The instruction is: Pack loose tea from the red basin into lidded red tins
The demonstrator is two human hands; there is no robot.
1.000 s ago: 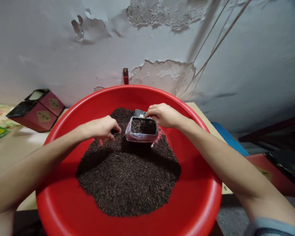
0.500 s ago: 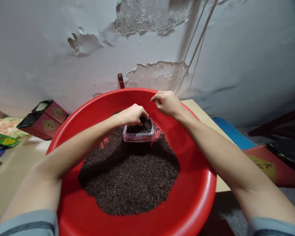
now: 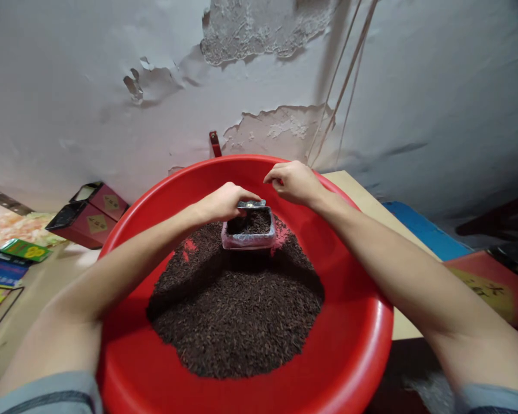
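My left hand (image 3: 225,201) is closed over the back left of a small rectangular plastic box (image 3: 248,241) of dark granules. Its fingers grip a small flat silvery piece (image 3: 252,203) along the box's back edge; I cannot tell whether the piece joins the box. Dark, dry, tea-like granules (image 3: 237,322) form a broad heap in a large red basin (image 3: 362,356), with the box standing at the heap's far side. Above the basin's back right wall, my right hand (image 3: 297,183) hangs with its fingers curled in. Its palm is hidden, and I cannot see what it holds, if anything.
Red and black cartons (image 3: 92,213) stand left of the basin, near a green packet (image 3: 26,250). Another red carton (image 3: 492,287) is at the right, by a blue surface (image 3: 427,230). The peeling wall (image 3: 164,132) rises behind the basin.
My left hand has come up and back out of the box's granules, and the silvery piece now shows in its fingers. The view has shifted slightly; my right hand keeps its pose.
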